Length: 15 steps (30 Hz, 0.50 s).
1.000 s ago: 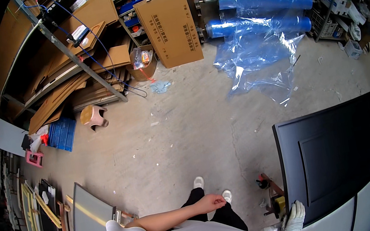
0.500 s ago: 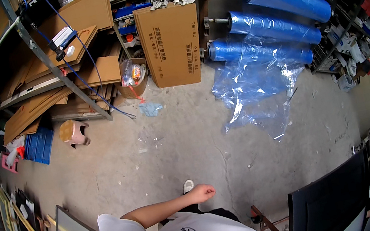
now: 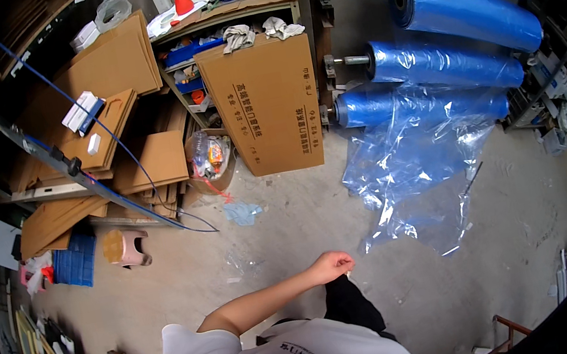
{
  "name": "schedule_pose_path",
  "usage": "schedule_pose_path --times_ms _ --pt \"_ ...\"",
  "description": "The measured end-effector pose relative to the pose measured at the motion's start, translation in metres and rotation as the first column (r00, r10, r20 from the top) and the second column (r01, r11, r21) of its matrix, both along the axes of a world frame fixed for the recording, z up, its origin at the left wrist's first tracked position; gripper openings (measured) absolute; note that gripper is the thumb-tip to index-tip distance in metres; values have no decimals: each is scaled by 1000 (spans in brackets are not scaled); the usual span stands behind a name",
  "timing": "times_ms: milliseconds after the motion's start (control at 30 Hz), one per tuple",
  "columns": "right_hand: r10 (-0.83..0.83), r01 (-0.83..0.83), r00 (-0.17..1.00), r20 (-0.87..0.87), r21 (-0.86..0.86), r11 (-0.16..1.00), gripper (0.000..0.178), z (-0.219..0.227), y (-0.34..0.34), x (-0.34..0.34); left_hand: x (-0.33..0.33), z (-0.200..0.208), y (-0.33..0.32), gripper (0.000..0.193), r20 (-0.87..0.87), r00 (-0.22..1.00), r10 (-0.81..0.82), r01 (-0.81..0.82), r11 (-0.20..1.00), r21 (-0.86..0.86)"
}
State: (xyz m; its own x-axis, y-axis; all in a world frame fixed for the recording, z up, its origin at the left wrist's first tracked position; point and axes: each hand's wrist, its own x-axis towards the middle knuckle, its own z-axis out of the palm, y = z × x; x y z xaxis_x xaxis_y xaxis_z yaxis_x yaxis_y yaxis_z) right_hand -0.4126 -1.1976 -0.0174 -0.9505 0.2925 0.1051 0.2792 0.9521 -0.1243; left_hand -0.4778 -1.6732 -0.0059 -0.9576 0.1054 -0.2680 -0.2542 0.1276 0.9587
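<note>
My left hand (image 3: 332,267) hangs in front of my body with its fingers loosely curled, and I see nothing held in it. Its bare forearm reaches across from a white short sleeve (image 3: 193,352). Just below the hand is my dark trouser leg (image 3: 350,305); a small pale spot shows at the fingertips, too small to make out. My right hand is out of the picture. Ahead, a tall flat cardboard carton (image 3: 270,103) leans against a workbench. Right of it, several rolls of blue plastic film (image 3: 466,8) sit on bars, with a loose sheet of film (image 3: 411,169) trailing onto the floor.
Stacked cardboard sheets (image 3: 119,62) fill a rack at left. A small stool (image 3: 127,248), a blue crate (image 3: 76,260) and a box of rubbish (image 3: 211,163) stand on the floor. A blue cord (image 3: 118,142) hangs before the rack. Cluttered shelves (image 3: 548,85) line the right.
I have moved forward and the view has shifted; the carton and the film rolls look nearer. My left hand has swung a little forward and right, still curled. The dark panel at lower right has mostly left view.
</note>
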Motion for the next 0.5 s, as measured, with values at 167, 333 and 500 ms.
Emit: schedule_pose_path --times_ms 167,333,500 --pt "0 20 949 315 -59 998 54 -16 -26 -94 -69 -19 -83 16 60 990 127 -119 985 -121" --pt "36 25 744 667 -82 996 50 -25 -17 -179 -142 -20 -198 25 -109 907 407 -411 796 -444" --pt "183 148 890 416 -646 749 42 7 -134 -280 -252 32 -331 45 -348 813 466 -559 460 -690"
